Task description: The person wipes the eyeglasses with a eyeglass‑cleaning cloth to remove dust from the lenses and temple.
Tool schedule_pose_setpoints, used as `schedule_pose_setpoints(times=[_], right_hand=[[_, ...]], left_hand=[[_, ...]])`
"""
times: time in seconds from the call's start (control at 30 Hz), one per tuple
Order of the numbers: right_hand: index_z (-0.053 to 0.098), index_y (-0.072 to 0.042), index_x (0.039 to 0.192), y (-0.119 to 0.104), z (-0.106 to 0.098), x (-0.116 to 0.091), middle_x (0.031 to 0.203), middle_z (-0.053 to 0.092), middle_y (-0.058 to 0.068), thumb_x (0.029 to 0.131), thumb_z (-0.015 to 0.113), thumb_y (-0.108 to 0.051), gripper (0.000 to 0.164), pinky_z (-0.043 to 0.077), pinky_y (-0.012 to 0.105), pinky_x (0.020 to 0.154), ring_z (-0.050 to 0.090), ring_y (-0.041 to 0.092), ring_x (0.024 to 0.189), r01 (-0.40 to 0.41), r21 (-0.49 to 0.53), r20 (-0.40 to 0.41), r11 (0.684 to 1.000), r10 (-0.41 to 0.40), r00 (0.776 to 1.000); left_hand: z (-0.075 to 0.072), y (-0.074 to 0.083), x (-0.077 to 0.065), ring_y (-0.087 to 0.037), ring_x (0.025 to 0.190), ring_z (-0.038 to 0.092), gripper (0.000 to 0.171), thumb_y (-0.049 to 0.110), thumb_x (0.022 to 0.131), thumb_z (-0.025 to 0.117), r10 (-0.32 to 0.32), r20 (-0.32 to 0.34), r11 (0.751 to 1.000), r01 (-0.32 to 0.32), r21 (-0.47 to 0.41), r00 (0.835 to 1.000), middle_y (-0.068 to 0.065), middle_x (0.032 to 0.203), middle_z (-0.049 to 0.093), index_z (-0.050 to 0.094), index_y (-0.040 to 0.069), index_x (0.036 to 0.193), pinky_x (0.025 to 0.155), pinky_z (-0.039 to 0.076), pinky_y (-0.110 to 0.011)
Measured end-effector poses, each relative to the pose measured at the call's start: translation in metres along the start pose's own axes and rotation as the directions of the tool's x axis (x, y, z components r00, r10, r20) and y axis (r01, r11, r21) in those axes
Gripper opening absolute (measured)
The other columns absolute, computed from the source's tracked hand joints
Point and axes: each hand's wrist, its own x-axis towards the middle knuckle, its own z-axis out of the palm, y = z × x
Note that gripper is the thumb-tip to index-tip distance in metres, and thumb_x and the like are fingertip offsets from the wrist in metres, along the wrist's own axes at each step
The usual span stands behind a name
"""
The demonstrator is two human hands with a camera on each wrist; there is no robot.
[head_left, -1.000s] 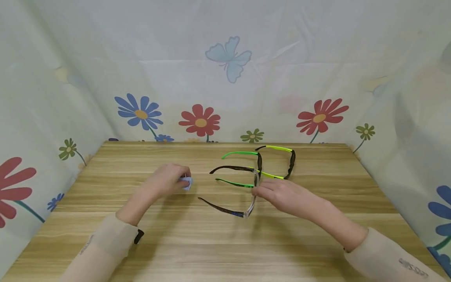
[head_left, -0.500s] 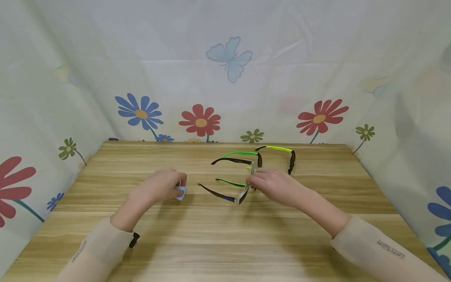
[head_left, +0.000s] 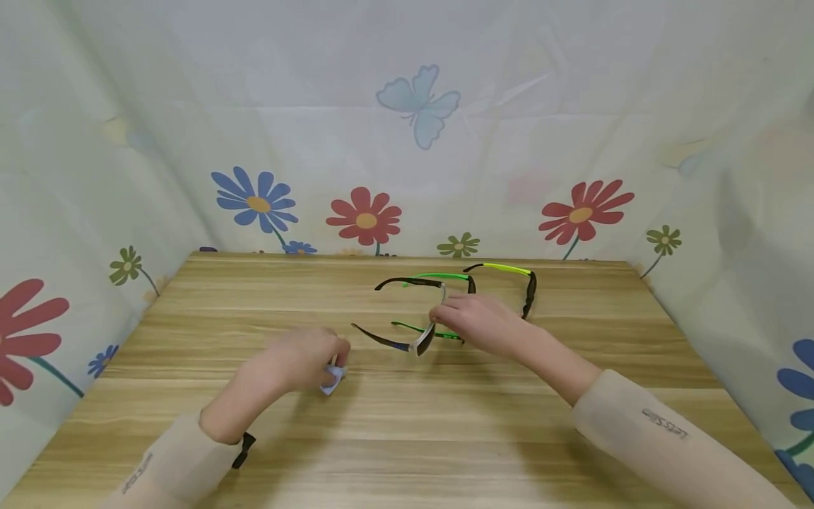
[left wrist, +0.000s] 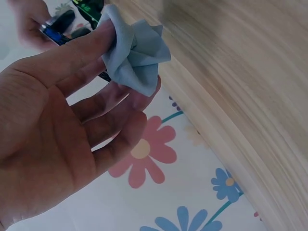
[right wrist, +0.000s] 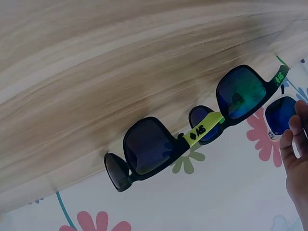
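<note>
My left hand [head_left: 295, 360] pinches a crumpled light blue cloth [left wrist: 137, 55] between thumb and fingers, low over the near left part of the table. With my right hand [head_left: 486, 322] I grip sunglasses with a clear frame and dark temples [head_left: 425, 341] near the middle of the front. Their temples are unfolded and point left; my fingers hide part of the frame. Behind them, partly covered, stand black sunglasses with green temples [right wrist: 243, 91]. Farther right are black sunglasses with yellow temples [right wrist: 149, 147], one temple hidden behind my right hand in the head view.
All this is over a wood-grain table [head_left: 407, 452]. A pale curtain [head_left: 286, 141] printed with flowers and a butterfly surrounds its back and sides. A black band [head_left: 244, 450] shows at my left sleeve.
My right hand has carried the clear-framed sunglasses left and slightly farther back, away from the green and yellow pairs. My left hand, with the cloth, has come nearer to me.
</note>
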Motion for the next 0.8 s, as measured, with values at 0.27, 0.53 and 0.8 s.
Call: schedule_pose_setpoints(times=[0.27,0.53,0.8], right_hand=[[0.072,-0.006,0.109,0.005,0.012,0.013,0.1,0.073,0.003,0.097,0.071,-0.004,0.013,0.058,0.032,0.08,0.07,0.018,0.093,-0.047,0.025,0.024,0.999,0.046,0.999],[0.072,-0.008,0.104,0.003,0.023,0.022,0.096,0.071,0.002,0.099,0.068,-0.004,0.008,0.057,0.032,0.08,0.068,0.017,0.088,-0.033,0.035,0.035,0.999,0.032,0.999],[0.071,-0.008,0.103,0.003,0.03,0.032,0.094,0.071,0.002,0.101,0.064,-0.003,0.008,0.056,0.031,0.077,0.067,0.017,0.085,-0.025,0.022,0.069,0.999,0.024,0.997]], left_hand=[[0.008,0.007,-0.002,-0.013,0.073,0.052,0.025,0.01,0.083,0.087,-0.014,0.028,1.0,0.014,0.004,0.999,0.008,0.084,0.057,0.063,0.016,0.086,0.064,0.046,-0.031],[0.016,0.003,-0.004,-0.014,0.074,0.051,0.031,0.01,0.08,0.09,-0.011,0.065,0.999,0.014,-0.04,0.998,0.005,0.081,0.056,0.06,0.016,0.085,0.067,0.046,-0.034],[0.015,0.001,-0.008,-0.012,0.068,0.05,0.027,0.021,0.084,0.087,-0.003,0.112,0.996,0.013,-0.088,0.994,0.006,0.077,0.056,0.06,0.018,0.084,0.062,0.044,-0.031]])
